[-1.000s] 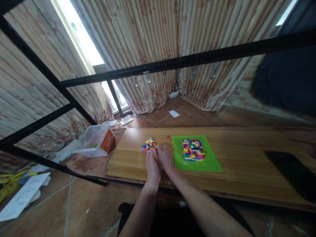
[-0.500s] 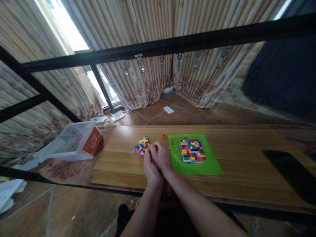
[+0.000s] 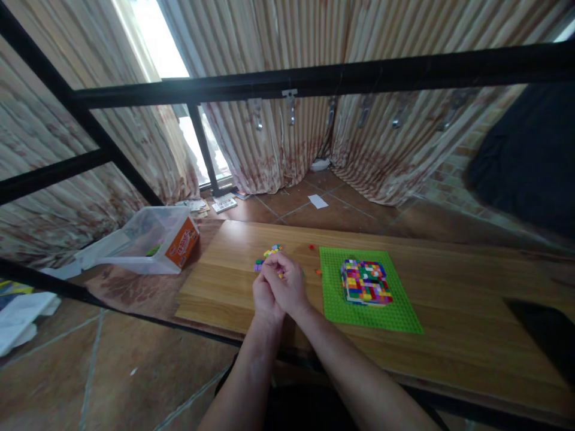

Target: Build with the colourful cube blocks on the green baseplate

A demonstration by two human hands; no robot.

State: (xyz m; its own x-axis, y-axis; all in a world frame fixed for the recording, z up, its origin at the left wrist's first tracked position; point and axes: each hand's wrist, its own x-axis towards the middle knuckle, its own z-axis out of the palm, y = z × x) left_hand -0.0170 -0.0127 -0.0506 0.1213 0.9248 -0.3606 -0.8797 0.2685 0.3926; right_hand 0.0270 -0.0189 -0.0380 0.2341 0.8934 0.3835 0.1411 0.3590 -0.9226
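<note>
Baseplate (image 3: 333, 293), tabletop (image 3: 449, 299) margin all round, hands (image 3: 290, 285) together beside

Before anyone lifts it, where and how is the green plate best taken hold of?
Probably by the left and right edges of the plate, coming in low from both sides. It lies flat on the table, so only a thin rim is offered. The build stands inside bare margins, which leaves both edges uncovered; just watch the orange brick by the left one.
</note>
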